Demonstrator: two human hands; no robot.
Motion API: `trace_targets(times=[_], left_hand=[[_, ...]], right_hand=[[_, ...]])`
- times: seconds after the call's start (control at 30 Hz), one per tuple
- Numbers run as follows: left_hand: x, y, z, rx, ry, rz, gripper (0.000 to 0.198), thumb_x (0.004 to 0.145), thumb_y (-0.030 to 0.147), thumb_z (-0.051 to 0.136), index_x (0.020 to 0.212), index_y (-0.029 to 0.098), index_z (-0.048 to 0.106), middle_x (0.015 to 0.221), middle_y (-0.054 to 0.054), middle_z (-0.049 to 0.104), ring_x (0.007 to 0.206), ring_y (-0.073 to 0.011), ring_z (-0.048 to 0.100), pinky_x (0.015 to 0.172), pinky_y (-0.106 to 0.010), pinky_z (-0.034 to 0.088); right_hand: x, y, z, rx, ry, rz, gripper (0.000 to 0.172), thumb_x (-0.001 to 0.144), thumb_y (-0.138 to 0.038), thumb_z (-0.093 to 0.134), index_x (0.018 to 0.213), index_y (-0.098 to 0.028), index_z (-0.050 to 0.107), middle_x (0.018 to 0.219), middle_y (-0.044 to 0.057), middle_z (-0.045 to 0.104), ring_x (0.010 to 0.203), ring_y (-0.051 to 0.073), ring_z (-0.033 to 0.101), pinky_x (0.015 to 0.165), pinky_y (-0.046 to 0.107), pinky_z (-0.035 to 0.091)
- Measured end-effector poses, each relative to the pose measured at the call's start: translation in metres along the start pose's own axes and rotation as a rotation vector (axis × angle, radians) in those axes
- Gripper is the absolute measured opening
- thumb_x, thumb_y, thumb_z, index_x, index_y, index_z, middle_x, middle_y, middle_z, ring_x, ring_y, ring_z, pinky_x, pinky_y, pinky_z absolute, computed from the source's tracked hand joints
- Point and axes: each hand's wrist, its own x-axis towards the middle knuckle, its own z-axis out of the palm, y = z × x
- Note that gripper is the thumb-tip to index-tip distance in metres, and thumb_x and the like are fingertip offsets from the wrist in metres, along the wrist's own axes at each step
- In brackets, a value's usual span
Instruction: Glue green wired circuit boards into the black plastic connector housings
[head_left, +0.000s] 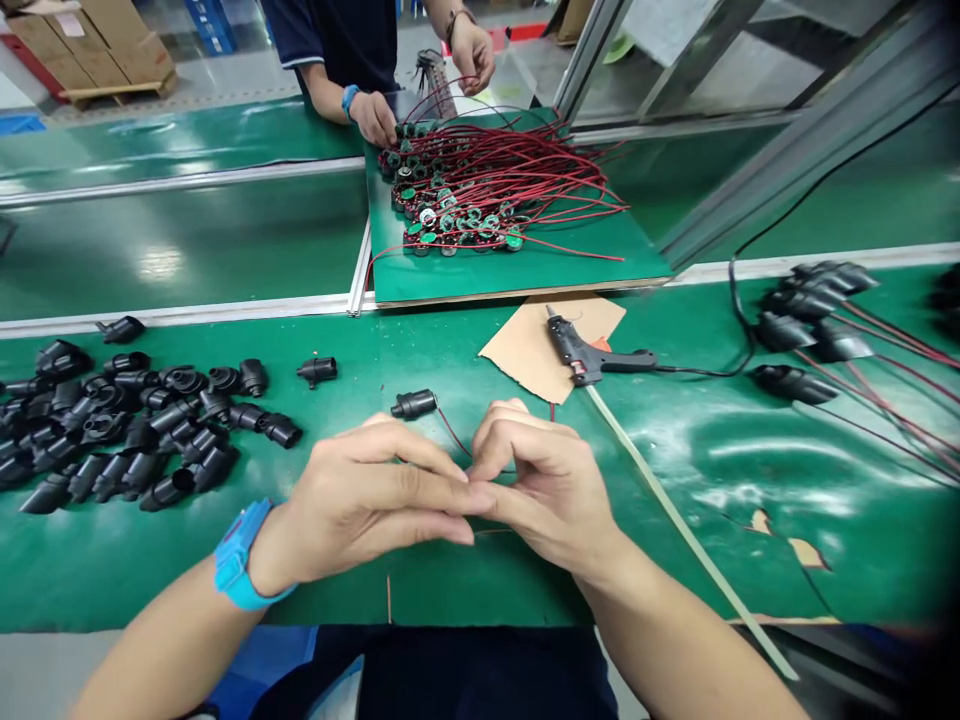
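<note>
My left hand [371, 500] and my right hand [544, 480] meet over the green mat near its front edge, fingertips pinched together on a thin red wire [454, 433]. The wire runs up and left to a small black plastic housing [414, 404] lying on the mat just beyond my hands. My left wrist carries a blue strap [240, 560]. What sits between my fingertips besides the wire is hidden.
A heap of black housings [135, 425] fills the left of the mat. A black glue gun [589, 355] rests on cardboard [536, 345]. Wired black housings [806, 320] lie at right. Across the bench, another person's hands [375, 115] handle red-wired parts [480, 185] on a green board.
</note>
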Motion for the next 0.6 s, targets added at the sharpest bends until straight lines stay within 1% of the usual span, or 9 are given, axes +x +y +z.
trace_targets(times=[0.1, 0.2, 0.27, 0.3, 0.37, 0.43, 0.5, 0.53, 0.6], left_hand=[[-0.009, -0.006, 0.013, -0.032, 0.200, 0.015, 0.014, 0.088, 0.018, 0.078, 0.101, 0.023, 0.078, 0.089, -0.003, 0.080, 0.072, -0.0135, 0.075, 0.068, -0.028, 0.059], [-0.016, -0.013, 0.021, -0.087, 0.361, -0.008, 0.014, 0.080, 0.018, 0.086, 0.090, 0.023, 0.079, 0.080, -0.001, 0.079, 0.064, -0.0132, 0.073, 0.063, -0.029, 0.058], [-0.019, -0.018, 0.022, -0.234, 0.419, -0.106, 0.010, 0.078, 0.024, 0.088, 0.079, 0.023, 0.078, 0.070, 0.000, 0.077, 0.061, -0.0144, 0.072, 0.061, -0.030, 0.057], [-0.021, -0.021, 0.021, -0.329, 0.439, -0.180, 0.014, 0.084, 0.033, 0.083, 0.076, 0.023, 0.077, 0.066, -0.001, 0.076, 0.061, -0.0160, 0.072, 0.061, -0.031, 0.058], [-0.023, -0.028, 0.014, -0.490, 0.432, -0.356, 0.043, 0.100, 0.055, 0.054, 0.085, 0.025, 0.080, 0.074, -0.006, 0.079, 0.073, -0.0215, 0.078, 0.068, -0.036, 0.062], [-0.025, -0.034, 0.004, -0.565, 0.371, -0.480, 0.078, 0.100, 0.073, 0.016, 0.121, 0.028, 0.075, 0.105, -0.013, 0.081, 0.100, -0.0270, 0.078, 0.079, -0.044, 0.063], [-0.026, -0.038, -0.006, -0.583, 0.272, -0.509, 0.094, 0.090, 0.081, -0.001, 0.151, 0.032, 0.050, 0.137, -0.016, 0.069, 0.123, -0.0291, 0.070, 0.087, -0.047, 0.062], [-0.027, -0.038, -0.009, -0.589, 0.232, -0.482, 0.096, 0.087, 0.083, -0.004, 0.157, 0.035, 0.041, 0.146, -0.016, 0.063, 0.128, -0.0288, 0.067, 0.087, -0.046, 0.062], [-0.029, -0.038, -0.015, -0.611, 0.169, -0.403, 0.094, 0.085, 0.083, -0.007, 0.158, 0.042, 0.036, 0.152, -0.013, 0.057, 0.132, -0.0283, 0.064, 0.086, -0.046, 0.062]], right_hand=[[-0.005, 0.002, 0.003, -0.101, 0.068, -0.059, 0.036, 0.090, -0.039, 0.077, 0.065, -0.019, 0.061, 0.057, -0.005, 0.060, 0.055, 0.011, 0.054, 0.064, 0.031, 0.039], [-0.009, 0.006, 0.005, -0.201, 0.178, -0.154, 0.026, 0.082, -0.035, 0.085, 0.072, -0.021, 0.066, 0.063, -0.005, 0.065, 0.061, 0.012, 0.059, 0.068, 0.032, 0.042], [-0.008, 0.007, 0.005, -0.079, 0.154, -0.136, 0.022, 0.087, -0.045, 0.079, 0.095, -0.025, 0.075, 0.085, 0.001, 0.076, 0.081, 0.018, 0.070, 0.079, 0.034, 0.049], [-0.007, 0.008, 0.004, 0.038, 0.105, -0.090, 0.034, 0.093, -0.056, 0.067, 0.112, -0.028, 0.075, 0.104, 0.004, 0.078, 0.098, 0.021, 0.072, 0.086, 0.037, 0.052], [-0.004, 0.007, 0.000, 0.277, -0.028, 0.029, 0.065, 0.100, -0.073, 0.031, 0.140, -0.033, 0.062, 0.139, 0.008, 0.067, 0.130, 0.025, 0.062, 0.098, 0.042, 0.054], [0.000, 0.006, -0.005, 0.417, -0.145, 0.099, 0.086, 0.095, -0.080, 0.005, 0.152, -0.034, 0.050, 0.153, 0.008, 0.055, 0.143, 0.024, 0.051, 0.100, 0.044, 0.055], [0.003, 0.006, -0.010, 0.490, -0.219, 0.155, 0.099, 0.086, -0.088, 0.003, 0.154, -0.031, 0.047, 0.154, 0.012, 0.054, 0.144, 0.025, 0.050, 0.099, 0.044, 0.056], [0.002, 0.007, -0.011, 0.535, -0.242, 0.201, 0.105, 0.081, -0.093, 0.006, 0.152, -0.030, 0.050, 0.152, 0.013, 0.055, 0.143, 0.025, 0.051, 0.099, 0.044, 0.056], [0.000, 0.011, -0.010, 0.671, -0.278, 0.300, 0.113, 0.069, -0.103, 0.019, 0.144, -0.028, 0.058, 0.149, 0.015, 0.058, 0.140, 0.028, 0.054, 0.102, 0.044, 0.055]])
